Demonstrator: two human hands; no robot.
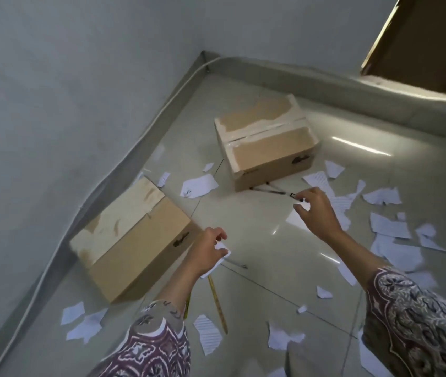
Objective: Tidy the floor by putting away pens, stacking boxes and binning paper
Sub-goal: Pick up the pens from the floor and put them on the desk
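Observation:
Two taped cardboard boxes lie apart on the tiled floor: one box (266, 140) further off, the other box (132, 240) close to the left wall. My left hand (208, 251) hovers beside the near box and is closed on a white paper scrap (220, 257). My right hand (315, 209) pinches another white paper piece (299, 213) above the floor. A dark pen (268, 190) lies at the far box's front edge. A yellow pencil (217, 304) lies below my left hand, and a thin pen (237, 264) sits right of it. Torn paper (198, 186) is scattered all around.
Grey walls meet in a corner (204, 59) behind the boxes, with a cable along the skirting (80, 210). A large brown board (428, 42) leans at the upper right. Several paper scraps (396, 240) cover the floor on the right and near my sleeves.

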